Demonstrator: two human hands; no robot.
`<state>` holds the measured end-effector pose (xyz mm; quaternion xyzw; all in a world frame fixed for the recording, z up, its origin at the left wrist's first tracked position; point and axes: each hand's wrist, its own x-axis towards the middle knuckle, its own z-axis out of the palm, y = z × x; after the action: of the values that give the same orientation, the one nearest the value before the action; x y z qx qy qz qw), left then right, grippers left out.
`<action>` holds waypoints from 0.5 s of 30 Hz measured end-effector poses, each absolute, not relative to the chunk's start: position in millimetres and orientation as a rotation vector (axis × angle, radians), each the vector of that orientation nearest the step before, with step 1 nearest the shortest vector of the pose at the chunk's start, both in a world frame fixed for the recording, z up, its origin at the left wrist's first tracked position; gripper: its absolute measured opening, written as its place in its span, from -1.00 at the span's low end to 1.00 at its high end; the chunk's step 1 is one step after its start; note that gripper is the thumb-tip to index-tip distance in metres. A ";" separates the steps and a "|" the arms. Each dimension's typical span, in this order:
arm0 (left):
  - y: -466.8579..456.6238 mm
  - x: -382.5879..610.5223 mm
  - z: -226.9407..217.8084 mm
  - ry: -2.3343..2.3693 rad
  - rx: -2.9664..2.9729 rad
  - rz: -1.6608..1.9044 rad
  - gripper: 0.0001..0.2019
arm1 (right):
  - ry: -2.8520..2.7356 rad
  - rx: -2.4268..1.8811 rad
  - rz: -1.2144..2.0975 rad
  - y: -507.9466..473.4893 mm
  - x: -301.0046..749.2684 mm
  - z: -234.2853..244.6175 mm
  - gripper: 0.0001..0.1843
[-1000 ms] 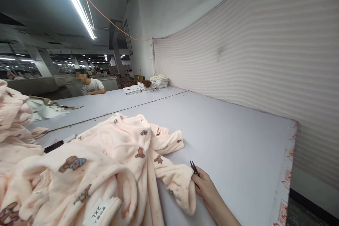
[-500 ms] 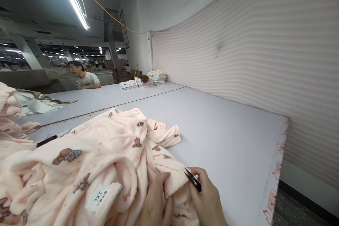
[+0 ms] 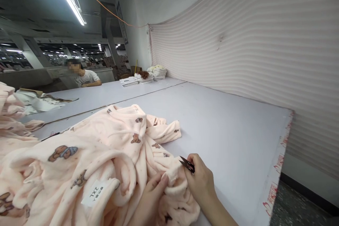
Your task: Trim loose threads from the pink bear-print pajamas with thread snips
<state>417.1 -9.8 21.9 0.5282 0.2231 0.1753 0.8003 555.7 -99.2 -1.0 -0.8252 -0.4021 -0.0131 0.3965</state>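
Note:
A pale pink fleece garment (image 3: 106,155) printed with small bears lies crumpled on the grey table (image 3: 225,127). A white size tag reading 2XL (image 3: 95,194) shows on it near the bottom. My right hand (image 3: 200,180) is closed round small black thread snips (image 3: 186,164), whose tips point left at a cuff of the garment. My left hand (image 3: 152,196) pinches that same cuff from below, fingers pressed on the fleece just left of the snips.
A stack of similar pink garments (image 3: 10,113) rises at the left edge. A seated person (image 3: 83,76) leans on the far table end. Folded white piles (image 3: 156,72) sit at the back. A striped cloth wall (image 3: 251,49) runs along the right; the table edge (image 3: 278,169) drops off there.
My left hand came in from below and took hold of the cuff. My right hand with the snips shifted slightly up and left along the cuff.

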 end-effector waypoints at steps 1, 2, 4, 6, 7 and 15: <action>-8.4 418.9 20.2 0.452 0.985 0.354 -0.70 | -1.024 -2.094 -0.038 -97.9 556.9 -0.8 -0.90; -6.9 420.4 18.0 0.429 0.874 0.351 -0.69 | -1.052 -2.090 -0.023 -98.4 557.0 0.9 -0.91; -4.1 421.7 13.8 0.390 0.769 0.360 -0.67 | -1.125 -2.042 0.071 -103.6 554.5 7.4 -0.92; -1.8 421.4 12.0 0.363 0.731 0.361 -0.65 | -1.188 -1.955 0.196 -111.2 549.6 14.9 -0.87; -1.1 421.0 12.2 0.354 0.721 0.356 -0.64 | -1.216 -1.914 0.239 -114.5 546.9 17.9 -0.81; 0.8 420.6 13.3 0.376 0.862 0.308 -0.63 | -1.343 -1.974 -0.009 -113.8 539.8 16.9 -0.75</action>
<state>420.6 0.8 13.3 0.4138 0.1803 0.1478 0.8800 539.8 -113.8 16.9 -0.7686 -0.5232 -0.0036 0.3681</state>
